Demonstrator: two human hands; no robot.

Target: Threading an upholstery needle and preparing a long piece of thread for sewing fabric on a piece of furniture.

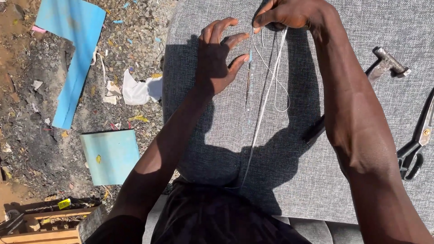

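Outdoors, on littered ground at far left, lie a long blue sheet (70,54), a crumpled white scrap (138,90) and a pale blue square panel (110,156); a wooden crate (49,223) sits at the bottom corner. Right of these, a grey upholstered cushion (361,27) fills the view. Left hand (217,58) hovers over the fabric, fingers spread and curved, grasping nothing that I can make out; its fingertips sit just beside a long needle (247,81) that hangs point-down over the cloth. White thread (264,104) runs from the lap up to the right hand (289,13), which is closed in a pinch on the thread's upper end, with a slack loop dangling below. Judgement: the pull goes best kept straight and steady, the loop drawn out before tightening, the free hand steadying needle and cloth so nothing tangles. Both forearms are extended forward, right wrist bent down, elbow high. Farther right, touching the cushion, rest a hammer (389,63) and black-handled shears (418,144).
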